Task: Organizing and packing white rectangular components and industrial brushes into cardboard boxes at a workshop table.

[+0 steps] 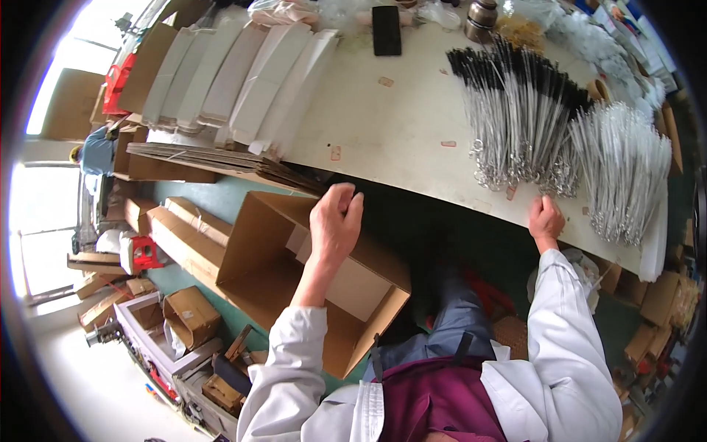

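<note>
My left hand (336, 221) is closed in a loose fist over the rim of a large open cardboard box (254, 236); what its fingers hold, if anything, is hidden. At the table's front edge, my right hand (546, 219) has its fingers curled, and I cannot see anything in them. Just beyond it lies a pile of thin wire brushes (508, 125) with dark bristled far ends and looped near ends. Beside that pile, to the right, is a second heap of long thin whitish pieces (622, 169), perhaps in clear wrapping.
The pale table (398, 118) carries stacks of long white cartons (243, 81) at left, a dark phone (387, 31) and a metal flask (482, 18). Flattened cardboard (228, 163) juts from its left edge. Long boxes (184, 243) lie on the green floor. Another person (97, 151) is far left.
</note>
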{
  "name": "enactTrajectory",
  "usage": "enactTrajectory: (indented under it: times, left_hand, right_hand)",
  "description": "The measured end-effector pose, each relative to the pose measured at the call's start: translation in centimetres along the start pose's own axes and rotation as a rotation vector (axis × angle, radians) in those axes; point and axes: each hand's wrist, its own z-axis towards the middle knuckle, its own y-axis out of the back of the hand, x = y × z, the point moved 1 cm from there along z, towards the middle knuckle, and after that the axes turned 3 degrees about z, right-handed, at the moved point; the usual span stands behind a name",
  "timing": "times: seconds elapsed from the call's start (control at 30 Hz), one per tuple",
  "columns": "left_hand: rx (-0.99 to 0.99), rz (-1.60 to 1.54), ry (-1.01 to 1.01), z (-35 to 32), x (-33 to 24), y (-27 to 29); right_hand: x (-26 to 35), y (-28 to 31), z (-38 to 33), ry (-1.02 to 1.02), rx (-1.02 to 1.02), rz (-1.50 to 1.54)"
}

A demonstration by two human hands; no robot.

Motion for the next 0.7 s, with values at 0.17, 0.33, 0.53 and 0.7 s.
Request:
enactTrajectory:
  times: [0.17, 0.33, 0.53, 0.7]
  left_hand:
    - [-0.196, 0.169, -0.055, 7.6, 0.6, -0.4]
    - [-0.234, 0.268, 0.11, 10.2, 0.6, 1.1]
    - [-0.278, 0.458, 0.121, 13.3, 0.0, 2.6]
    - [-0.335, 0.453, 0.192, 15.8, -0.4, 5.7]
  right_hand:
    - [-0.8, -0.1, -0.1, 0.05, 0.014, 0.006]
    - [0.0, 0.7, -0.1, 0.104, 0.07, 0.089]
    - [0.2, 1.6, 0.3, 0.179, 0.15, 0.208]
    - [-0.4, 1.7, 0.5, 0.183, 0.179, 0.257]
